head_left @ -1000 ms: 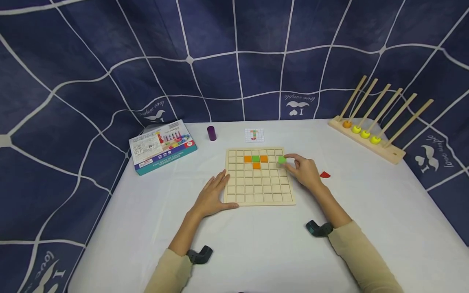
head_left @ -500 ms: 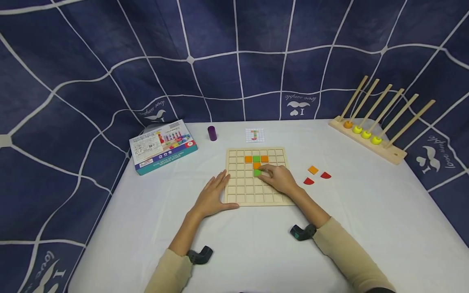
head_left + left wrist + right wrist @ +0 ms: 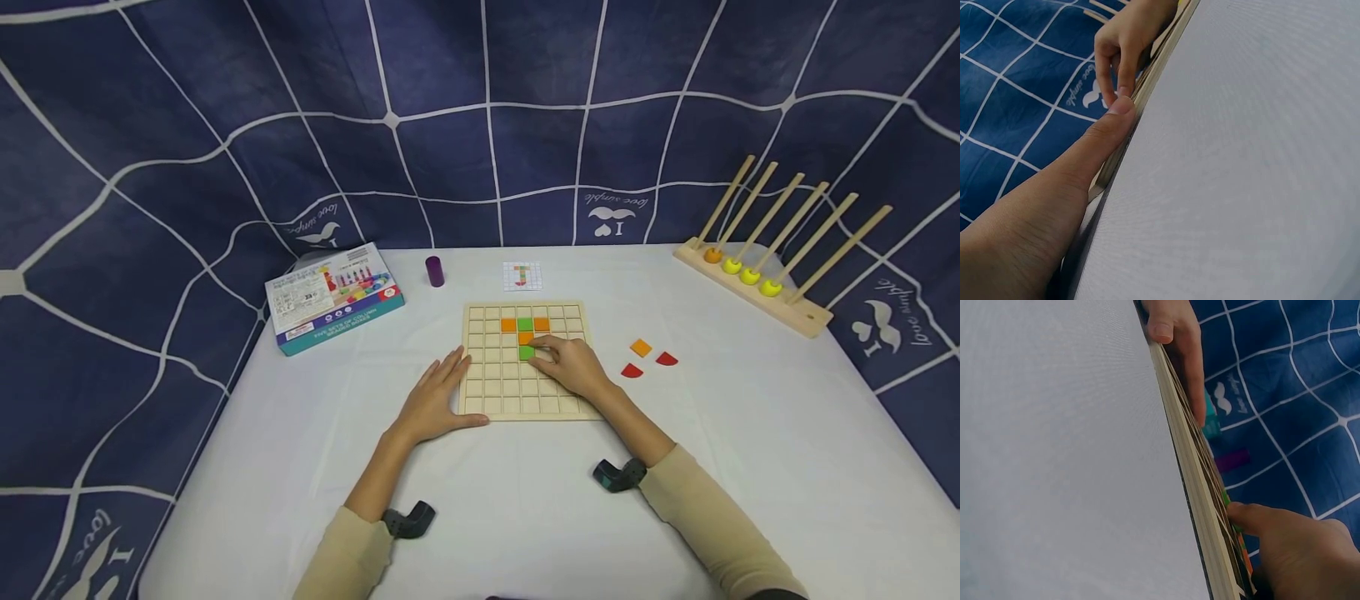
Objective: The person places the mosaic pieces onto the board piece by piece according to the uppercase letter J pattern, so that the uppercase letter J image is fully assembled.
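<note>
A pale wooden grid board (image 3: 495,387) lies in the middle of the table. On it, a green tile (image 3: 525,323) sits between an orange tile on its left (image 3: 508,325) and another orange tile on its right (image 3: 542,324); a third orange tile (image 3: 526,338) is directly below. My right hand (image 3: 572,365) pinches a second green tile (image 3: 527,353) at the cell under that one, thumb and index finger at its right side. My left hand (image 3: 431,407) rests spread along the board's left edge, thumb (image 3: 1100,140) at the near corner.
Right of the board lie an orange square (image 3: 641,348) and two red quarter-round pieces (image 3: 632,371). Behind it is a pattern card (image 3: 522,276). A purple cylinder (image 3: 434,272) and a toy box (image 3: 333,298) stand back left, a peg stand (image 3: 757,287) back right.
My right hand has carried the green tile from the board's right side leftward to the cell below the orange tile. An orange square and a red piece are uncovered. My left hand stays put.
</note>
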Tool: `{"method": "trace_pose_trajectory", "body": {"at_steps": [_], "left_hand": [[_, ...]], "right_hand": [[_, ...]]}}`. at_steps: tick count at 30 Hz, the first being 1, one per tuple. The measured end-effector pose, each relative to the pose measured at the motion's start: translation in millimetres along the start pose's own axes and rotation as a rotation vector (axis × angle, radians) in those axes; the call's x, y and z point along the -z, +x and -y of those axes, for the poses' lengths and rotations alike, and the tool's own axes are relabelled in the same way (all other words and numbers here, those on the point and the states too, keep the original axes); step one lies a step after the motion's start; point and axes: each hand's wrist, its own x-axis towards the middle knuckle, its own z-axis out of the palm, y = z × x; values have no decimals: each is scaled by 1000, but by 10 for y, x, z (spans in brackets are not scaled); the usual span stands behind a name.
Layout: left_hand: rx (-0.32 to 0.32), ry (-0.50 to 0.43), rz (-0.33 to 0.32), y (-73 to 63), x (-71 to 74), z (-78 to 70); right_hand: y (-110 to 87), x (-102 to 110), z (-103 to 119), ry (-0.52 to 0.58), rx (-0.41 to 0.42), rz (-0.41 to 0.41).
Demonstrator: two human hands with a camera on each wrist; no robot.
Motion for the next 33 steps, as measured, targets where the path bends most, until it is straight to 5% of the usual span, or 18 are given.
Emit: {"method": "trace_pose_trajectory", "body": {"at_steps": [15, 33], "left_hand": [[-10, -19, -15, 4, -39, 0], [-8, -24, -28, -15, -15, -6]], "right_hand": [[-52, 116, -23, 20, -14, -3], [-493, 788, -509, -111, -98, -176]]}}
